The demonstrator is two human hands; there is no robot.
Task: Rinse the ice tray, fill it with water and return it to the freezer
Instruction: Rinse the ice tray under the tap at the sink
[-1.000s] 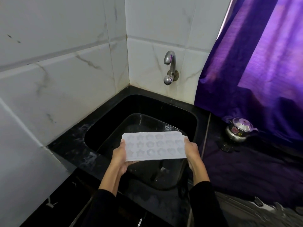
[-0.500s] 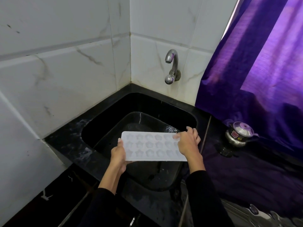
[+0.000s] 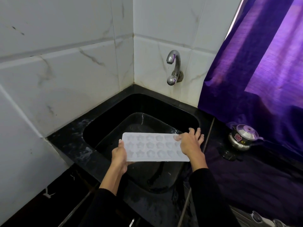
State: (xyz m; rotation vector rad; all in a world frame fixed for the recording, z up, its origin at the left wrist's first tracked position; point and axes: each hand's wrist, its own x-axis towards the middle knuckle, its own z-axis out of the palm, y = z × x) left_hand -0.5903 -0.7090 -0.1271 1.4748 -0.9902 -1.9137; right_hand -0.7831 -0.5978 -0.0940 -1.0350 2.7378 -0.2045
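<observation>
1. White marble-veined wall tiles (image 3: 65, 76) fill the frame from nine through twelve o'clock, meeting in a corner just left of centre; a purple curtain (image 3: 262, 71) hangs down the whole two-to-four o'clock side, its hem draped onto the counter.
2. Black stone counter (image 3: 68, 141) wraps the corner; sunk in it is a black sink (image 3: 164, 108), wet and glossy, dead centre.
3. A chrome wall tap (image 3: 173, 68) sits at twelve o'clock above the sink, spout curling left; no stream shows beneath it.
4. The white ice tray (image 3: 154, 147) is held roughly level over the sink's near half, flower and star-shaped cells facing up; whether they hold water, I cannot tell.
5. Left hand (image 3: 119, 156) grips the tray's nine o'clock end, thumb on top, fingers tucked beneath; right hand (image 3: 190, 143) lies over the three o'clock end, fingers loosely spread, thumb pressed on the top face.
6. A small steel kettle-like pot (image 3: 242, 138) stands at three o'clock on the counter, well apart from the tray.
</observation>
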